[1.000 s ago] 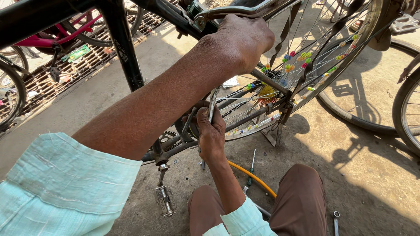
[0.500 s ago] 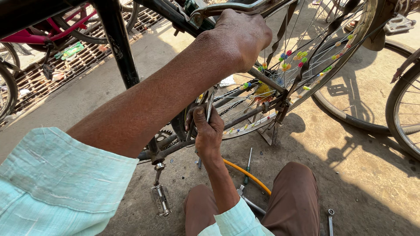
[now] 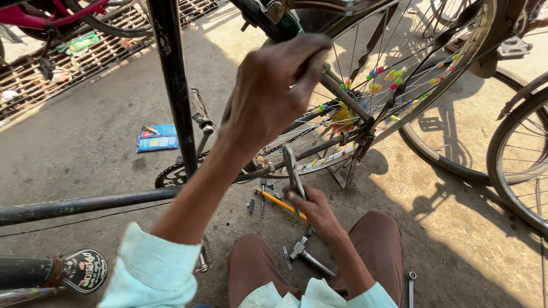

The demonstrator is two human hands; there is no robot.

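My left hand (image 3: 274,91) is reaching up and forward, arm stretched long, fingers (image 3: 302,63) curling shut in a grip, back of the hand facing me; my right hand (image 3: 314,211) is sitting low between my knees, fingers pinching closed, wrist bending upward.

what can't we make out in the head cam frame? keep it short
- Left hand: its grip on the bicycle frame is hidden by the hand's own back.
- Flat metal tool in the right hand: its upper tip blends into the chainstay behind it, so contact is unclear.
- Small parts on the ground: too small to identify.
- Rear wheel: top cut off by the frame edge.
- Second wheel: cut off at the right edge.
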